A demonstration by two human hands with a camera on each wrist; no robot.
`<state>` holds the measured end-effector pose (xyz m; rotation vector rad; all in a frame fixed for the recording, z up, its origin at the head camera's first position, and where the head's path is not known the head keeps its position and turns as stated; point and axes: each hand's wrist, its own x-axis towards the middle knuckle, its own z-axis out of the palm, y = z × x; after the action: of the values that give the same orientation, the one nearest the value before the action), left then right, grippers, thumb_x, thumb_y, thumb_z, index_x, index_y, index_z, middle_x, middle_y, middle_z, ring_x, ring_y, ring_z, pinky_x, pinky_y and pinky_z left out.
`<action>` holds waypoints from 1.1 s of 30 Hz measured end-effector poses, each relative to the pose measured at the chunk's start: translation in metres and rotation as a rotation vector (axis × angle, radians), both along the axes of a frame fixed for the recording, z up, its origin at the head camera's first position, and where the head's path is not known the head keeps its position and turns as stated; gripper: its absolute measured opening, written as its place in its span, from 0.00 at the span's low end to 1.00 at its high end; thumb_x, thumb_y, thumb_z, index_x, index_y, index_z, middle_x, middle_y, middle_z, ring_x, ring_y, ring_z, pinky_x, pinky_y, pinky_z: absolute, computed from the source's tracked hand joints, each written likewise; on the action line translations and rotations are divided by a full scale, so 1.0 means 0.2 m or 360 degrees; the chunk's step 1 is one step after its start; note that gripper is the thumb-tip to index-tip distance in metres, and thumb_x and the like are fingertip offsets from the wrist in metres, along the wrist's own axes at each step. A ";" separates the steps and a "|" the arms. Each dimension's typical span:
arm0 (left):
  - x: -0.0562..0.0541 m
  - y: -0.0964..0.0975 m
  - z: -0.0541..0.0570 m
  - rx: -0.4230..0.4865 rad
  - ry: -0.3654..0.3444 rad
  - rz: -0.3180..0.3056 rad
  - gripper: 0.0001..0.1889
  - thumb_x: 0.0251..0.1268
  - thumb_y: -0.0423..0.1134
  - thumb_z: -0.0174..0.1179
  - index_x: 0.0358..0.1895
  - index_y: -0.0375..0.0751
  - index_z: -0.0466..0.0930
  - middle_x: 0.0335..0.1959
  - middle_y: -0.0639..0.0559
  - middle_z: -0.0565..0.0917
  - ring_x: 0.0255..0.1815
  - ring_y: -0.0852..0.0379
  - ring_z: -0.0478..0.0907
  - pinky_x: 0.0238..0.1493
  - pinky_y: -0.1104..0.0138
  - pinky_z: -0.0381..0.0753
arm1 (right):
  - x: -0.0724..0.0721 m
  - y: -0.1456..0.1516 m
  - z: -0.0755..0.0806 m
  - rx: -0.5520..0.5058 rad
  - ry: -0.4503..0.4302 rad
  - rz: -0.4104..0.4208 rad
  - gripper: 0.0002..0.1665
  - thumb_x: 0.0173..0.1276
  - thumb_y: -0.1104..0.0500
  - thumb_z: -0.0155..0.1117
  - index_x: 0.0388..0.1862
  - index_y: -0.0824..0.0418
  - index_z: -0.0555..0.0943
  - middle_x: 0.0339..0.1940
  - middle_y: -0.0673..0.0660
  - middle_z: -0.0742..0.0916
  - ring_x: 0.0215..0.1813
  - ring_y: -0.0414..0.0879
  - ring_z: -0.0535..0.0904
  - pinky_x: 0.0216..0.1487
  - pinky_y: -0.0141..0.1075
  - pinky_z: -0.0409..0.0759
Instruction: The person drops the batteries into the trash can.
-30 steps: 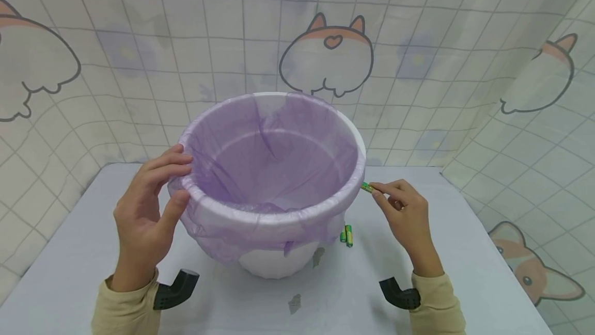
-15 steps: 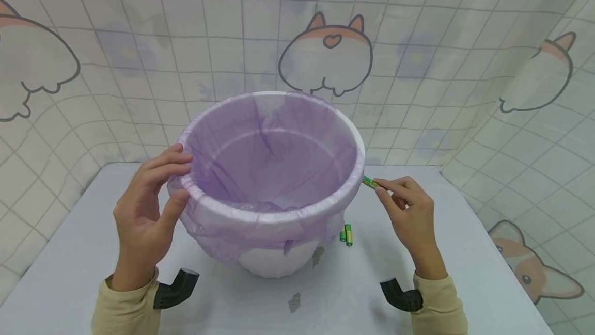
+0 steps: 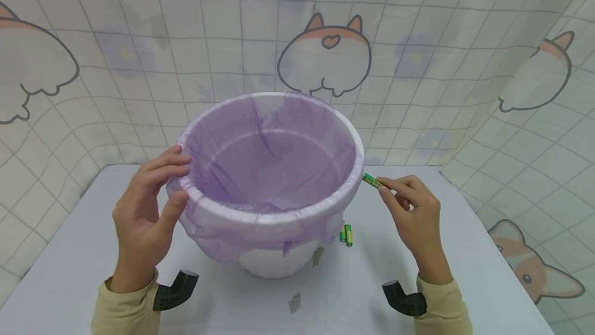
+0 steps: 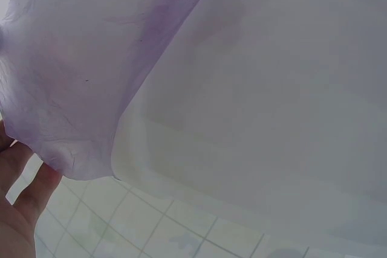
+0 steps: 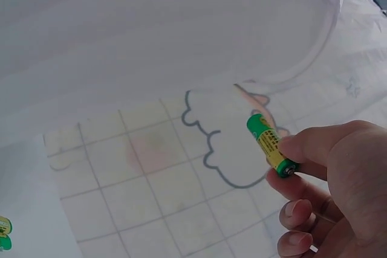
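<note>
A white trash can (image 3: 260,264) lined with a purple plastic bag (image 3: 279,164) stands tilted toward me on the table. My left hand (image 3: 146,216) holds its left rim, with fingertips over the edge and the thumb lower along it; in the left wrist view the bag hides part of the fingers. My right hand (image 3: 411,216) pinches a green and yellow battery (image 5: 270,145) between thumb and index finger, beside the can's right rim. The other fingers of that hand are loosely curled. Two more batteries (image 3: 349,235) lie on the table at the can's lower right.
The white table (image 3: 465,273) shows grey torn patches (image 3: 295,303) in front of the can. Behind and at both sides hangs a checked sheet (image 3: 209,41) with cartoon dog prints. Black wrist mounts (image 3: 404,299) sit on both sleeves.
My right hand has shifted a little to the right and up with the battery, and more of the battery shows beside the rim. The left hand and the can stay in place.
</note>
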<state>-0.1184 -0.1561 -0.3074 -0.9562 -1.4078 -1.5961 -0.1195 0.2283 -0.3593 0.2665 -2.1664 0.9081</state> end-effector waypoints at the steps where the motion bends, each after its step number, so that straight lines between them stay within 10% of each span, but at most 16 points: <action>1: 0.00 0.00 0.00 0.0000 0.0000 0.0000 0.15 0.60 0.26 0.62 0.44 0.14 0.75 0.49 0.39 0.84 0.64 0.44 0.75 0.70 0.62 0.73 | 0.00 0.00 0.00 0.0001 0.0010 0.0007 0.11 0.62 0.67 0.67 0.43 0.61 0.88 0.27 0.50 0.78 0.25 0.35 0.63 0.24 0.28 0.61; 33: 0.00 -0.01 0.00 -0.0011 -0.0003 -0.0004 0.15 0.60 0.27 0.62 0.44 0.14 0.75 0.49 0.39 0.84 0.64 0.44 0.74 0.71 0.62 0.72 | 0.09 -0.03 0.10 -0.0088 0.0111 0.0069 0.12 0.59 0.71 0.67 0.42 0.63 0.88 0.30 0.53 0.80 0.27 0.35 0.64 0.25 0.25 0.63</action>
<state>-0.1190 -0.1573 -0.3079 -0.9614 -1.4144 -1.5954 -0.1020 0.2215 -0.3390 0.3144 -2.0753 0.9675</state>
